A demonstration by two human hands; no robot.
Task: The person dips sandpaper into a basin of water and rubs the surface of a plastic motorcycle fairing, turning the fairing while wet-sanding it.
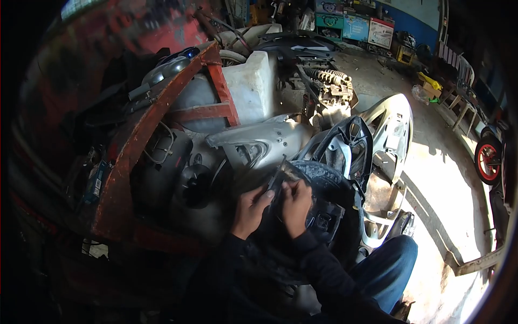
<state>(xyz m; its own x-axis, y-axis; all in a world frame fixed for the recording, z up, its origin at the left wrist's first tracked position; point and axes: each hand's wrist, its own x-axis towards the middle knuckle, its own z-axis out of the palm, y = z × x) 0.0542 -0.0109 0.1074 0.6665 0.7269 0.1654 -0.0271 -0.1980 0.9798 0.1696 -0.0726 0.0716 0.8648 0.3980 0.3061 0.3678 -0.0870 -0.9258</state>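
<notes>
Near the centre, my left hand [250, 211] is closed on a thin dark part [276, 176] that points up and away from me. Close beside it on the right, my right hand [296, 207] has its fingers curled; what they hold, if anything, is too dark to make out. Both hands are over a round black tub [324, 175]. Inside the tub, right of my right hand, lies a dark boxy part [326, 220]. A grey plastic panel [264, 141] lies just beyond my hands.
A red-brown wooden frame [144, 127] slants along the left. Black [360, 143] and pale [403, 121] fairings stand right of the tub. Shock absorbers [330, 78] lie farther back. My jeans-covered knee [396, 259] is at lower right; a red-rimmed wheel [487, 160] is far right.
</notes>
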